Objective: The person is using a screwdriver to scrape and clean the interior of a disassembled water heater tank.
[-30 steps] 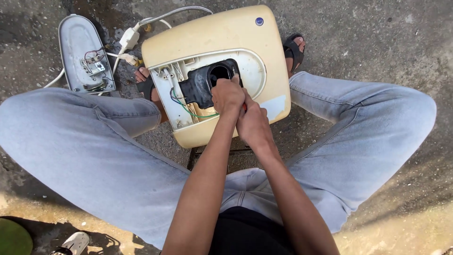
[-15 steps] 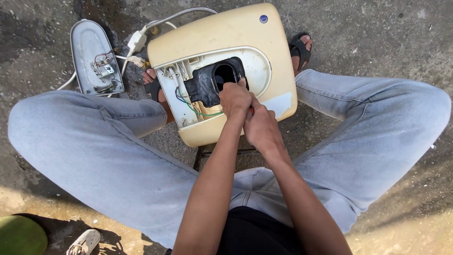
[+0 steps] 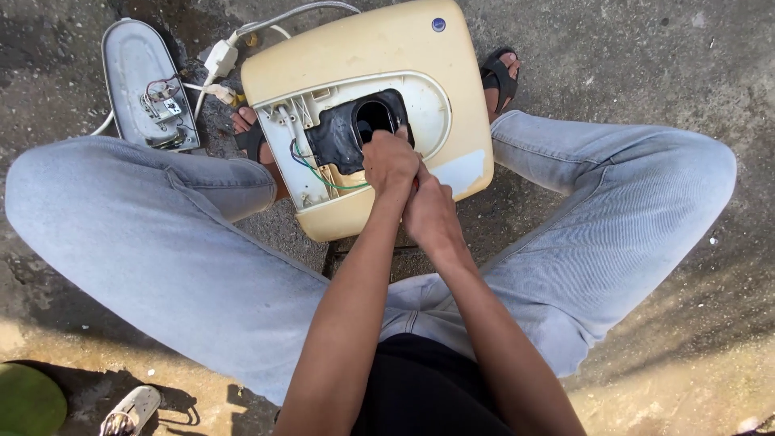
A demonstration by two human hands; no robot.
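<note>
A cream water-heater casing [image 3: 379,48] lies on the ground between my feet. Its panel is off, showing a white inner frame, a black round opening [image 3: 373,119] and green and blue wires [image 3: 311,165]. My left hand [image 3: 390,161] rests curled at the lower edge of the black opening. My right hand [image 3: 432,214] sits right behind it, closed around a tool that shows only a sliver of red handle [image 3: 416,182]. The tool's tip is hidden under my left hand.
The removed grey cover [image 3: 145,89] with a small circuit part and wires lies at upper left, joined by a white cable and plug [image 3: 219,58]. My jeans-clad knees flank the casing. A green object [image 3: 28,400] and a small metal piece [image 3: 129,410] lie at lower left.
Both hands stay pressed together at the black opening. Only the view has shifted slightly, and the casing now sits a little further right in the frame.
</note>
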